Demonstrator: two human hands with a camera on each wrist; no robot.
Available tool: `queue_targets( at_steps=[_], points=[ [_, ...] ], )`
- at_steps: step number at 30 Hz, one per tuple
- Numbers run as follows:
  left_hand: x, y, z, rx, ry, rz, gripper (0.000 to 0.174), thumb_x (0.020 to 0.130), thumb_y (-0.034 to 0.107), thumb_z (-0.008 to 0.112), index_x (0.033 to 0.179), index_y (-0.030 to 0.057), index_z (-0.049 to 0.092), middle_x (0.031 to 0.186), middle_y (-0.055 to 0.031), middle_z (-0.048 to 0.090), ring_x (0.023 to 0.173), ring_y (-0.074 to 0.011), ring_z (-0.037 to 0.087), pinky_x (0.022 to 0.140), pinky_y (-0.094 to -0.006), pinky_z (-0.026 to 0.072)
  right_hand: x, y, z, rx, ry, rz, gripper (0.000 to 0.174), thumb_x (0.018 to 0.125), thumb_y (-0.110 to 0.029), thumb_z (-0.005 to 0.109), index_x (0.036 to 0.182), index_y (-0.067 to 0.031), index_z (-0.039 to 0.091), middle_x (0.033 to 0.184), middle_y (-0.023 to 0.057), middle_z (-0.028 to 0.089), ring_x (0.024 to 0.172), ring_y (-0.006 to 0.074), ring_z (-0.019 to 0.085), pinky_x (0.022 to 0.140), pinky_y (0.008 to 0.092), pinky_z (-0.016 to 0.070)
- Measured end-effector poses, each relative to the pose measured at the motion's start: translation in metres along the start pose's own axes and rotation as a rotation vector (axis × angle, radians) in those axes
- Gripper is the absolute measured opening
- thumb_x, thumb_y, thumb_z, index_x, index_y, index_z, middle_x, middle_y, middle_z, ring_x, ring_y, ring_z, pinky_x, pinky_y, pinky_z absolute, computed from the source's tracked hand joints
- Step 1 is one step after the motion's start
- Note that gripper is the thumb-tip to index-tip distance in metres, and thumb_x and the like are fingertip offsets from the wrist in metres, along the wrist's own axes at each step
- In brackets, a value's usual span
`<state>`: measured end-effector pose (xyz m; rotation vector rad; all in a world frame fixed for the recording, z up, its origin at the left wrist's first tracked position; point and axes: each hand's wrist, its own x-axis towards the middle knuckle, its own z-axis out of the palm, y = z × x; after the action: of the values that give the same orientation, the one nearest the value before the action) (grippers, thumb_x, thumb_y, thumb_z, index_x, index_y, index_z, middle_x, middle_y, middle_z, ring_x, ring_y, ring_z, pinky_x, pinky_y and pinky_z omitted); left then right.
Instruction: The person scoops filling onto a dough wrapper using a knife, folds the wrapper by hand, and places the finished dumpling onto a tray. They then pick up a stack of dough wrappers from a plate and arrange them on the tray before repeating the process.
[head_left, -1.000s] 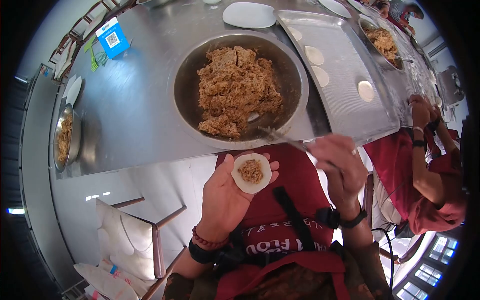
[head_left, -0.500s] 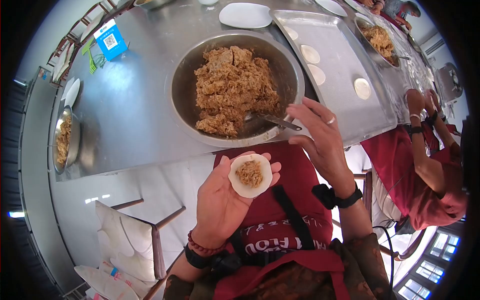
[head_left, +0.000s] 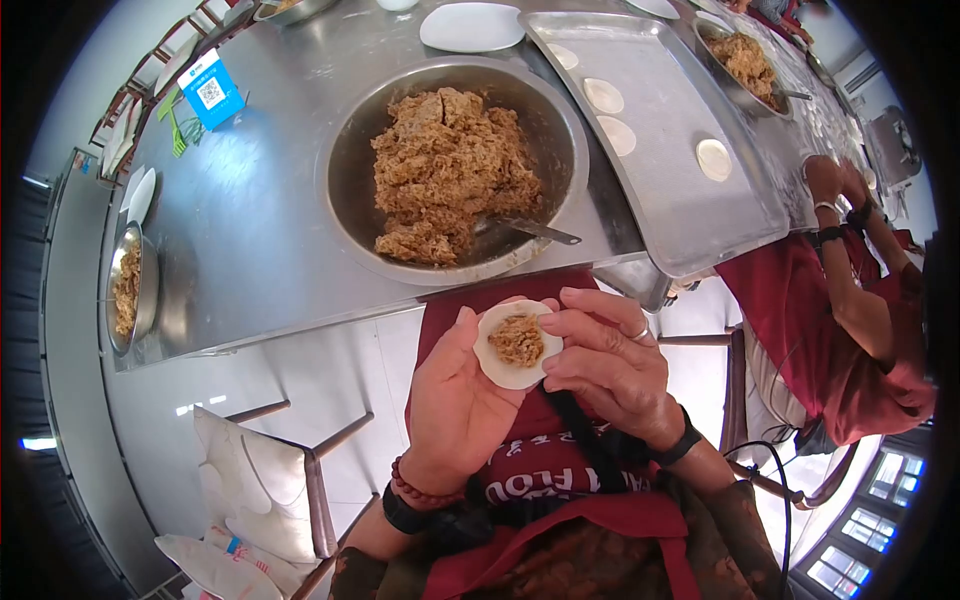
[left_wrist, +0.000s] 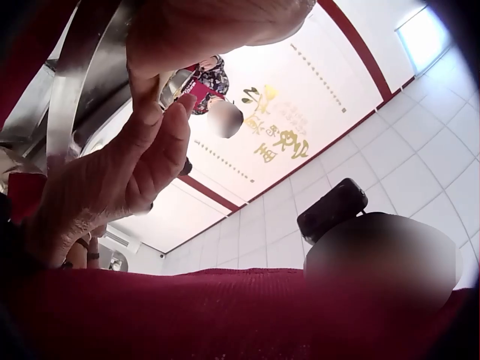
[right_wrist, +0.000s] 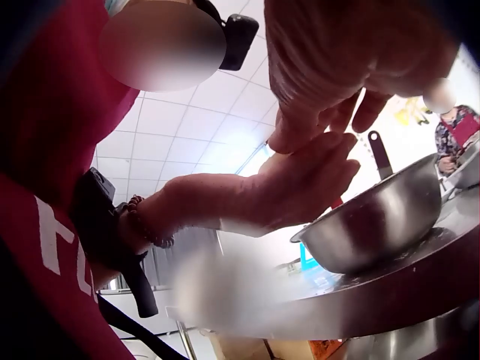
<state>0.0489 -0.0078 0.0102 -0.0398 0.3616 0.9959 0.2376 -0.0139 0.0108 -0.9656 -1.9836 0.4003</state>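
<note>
A round dumpling wrapper (head_left: 492, 368) with a mound of brown filling (head_left: 517, 341) in its middle lies on the fingers of my left hand (head_left: 450, 400). That hand is held palm up, thumb raised beside the wrapper's left edge. From the other side, my right hand (head_left: 618, 368) pinches the right edge between fingertips and thumb. Both hands meet in front of the red apron, below the table edge. In the right wrist view the wrapper is hidden behind the fingers. A metal utensil (head_left: 545, 231) leans in the big steel bowl (head_left: 560, 110), its head buried in filling.
A metal tray (head_left: 660, 110) with several flat wrappers stands right of the bowl. Behind are a white plate (head_left: 472, 27) and a blue QR-code sign (head_left: 211, 90). Smaller filling bowls stand at both sides. Another person's arms (head_left: 845, 270) are at the right; a chair (head_left: 255, 485) stands left.
My right hand first held the utensil, then let it go in the bowl. Since then it has come down to the wrapper's right edge. My left hand still carries the filled wrapper.
</note>
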Motion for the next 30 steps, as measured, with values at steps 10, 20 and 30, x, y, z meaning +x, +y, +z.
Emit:
queue_targets(
  at_steps=[10, 20, 30],
  points=[
    [-0.002, -0.014, 0.003, 0.354, 0.007, 0.074, 0.045, 0.101, 0.022, 0.053, 0.136, -0.0036, 0.043, 0.130, -0.0135, 0.055, 0.121, -0.0234, 0.056, 0.105, -0.0388, 0.0455, 0.000, 0.005, 0.005, 0.059, 0.005, 0.109, 0.020, 0.074, -0.011, 0.079, 0.090, -0.0098, 0.067, 0.118, 0.0067, 0.069, 0.116, 0.0307, 0.059, 0.092, 0.0379, 0.0498],
    [-0.002, -0.015, 0.000, 0.696, -0.025, 0.155, 0.050, 0.094, 0.009, 0.067, 0.138, -0.0010, 0.045, 0.125, -0.0070, 0.059, 0.106, -0.0123, 0.060, 0.088, -0.0250, 0.0524, 0.005, 0.000, 0.009, 0.160, 0.072, 0.243, 0.017, 0.077, -0.011, 0.077, 0.092, -0.0089, 0.067, 0.115, 0.0078, 0.070, 0.114, 0.0303, 0.060, 0.093, 0.0370, 0.0491],
    [-0.001, -0.019, -0.006, 0.830, -0.001, 0.267, 0.040, 0.098, 0.018, 0.064, 0.131, -0.0024, 0.054, 0.111, -0.0059, 0.065, 0.081, -0.0069, 0.057, 0.072, -0.0208, 0.0487, 0.009, -0.002, 0.016, 0.229, 0.145, 0.304, 0.020, 0.077, -0.005, 0.077, 0.095, -0.0079, 0.068, 0.115, 0.0101, 0.070, 0.113, 0.0289, 0.061, 0.093, 0.0364, 0.0498]
  ],
)
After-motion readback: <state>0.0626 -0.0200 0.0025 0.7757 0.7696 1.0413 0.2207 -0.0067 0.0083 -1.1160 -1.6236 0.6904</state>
